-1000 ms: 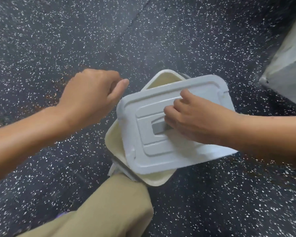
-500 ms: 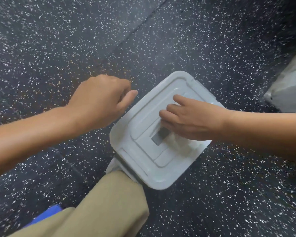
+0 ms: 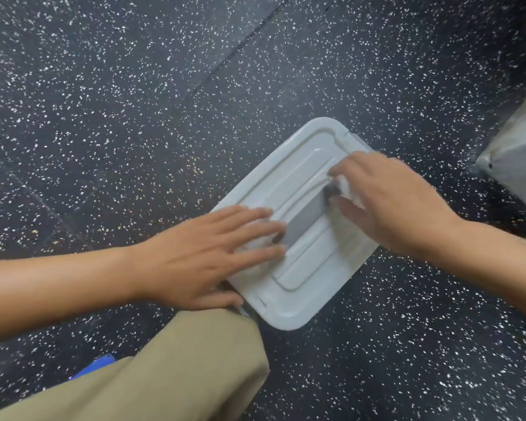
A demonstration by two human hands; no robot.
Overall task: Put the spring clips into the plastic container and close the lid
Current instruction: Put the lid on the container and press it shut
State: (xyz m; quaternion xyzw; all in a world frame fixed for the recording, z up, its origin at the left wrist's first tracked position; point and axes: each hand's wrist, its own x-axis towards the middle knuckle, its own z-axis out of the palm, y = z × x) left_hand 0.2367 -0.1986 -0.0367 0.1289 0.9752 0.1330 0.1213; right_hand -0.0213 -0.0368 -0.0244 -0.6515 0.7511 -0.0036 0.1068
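A white plastic lid [image 3: 304, 287] lies flat on top of the container on the dark speckled floor and hides almost all of the container. No spring clips are visible. My left hand [image 3: 201, 256] rests flat on the lid's left part with its fingers spread, the fingertips reaching the raised grey handle [image 3: 304, 220] in the middle. On the lid's upper right part, my right hand [image 3: 389, 202] has its fingers and thumb curled around the far end of that handle.
My khaki trouser leg [image 3: 179, 375] touches the lid's near left corner. A small blue object [image 3: 101, 361] peeks out beside the leg. A grey block [image 3: 516, 159] stands at the right edge. Speckled floor [image 3: 134, 117] surrounds the container.
The lid swung from askew to square on the container, hiding the opening. My left hand opened from a fist and came down flat on the lid. My right hand slid toward the handle's far end.
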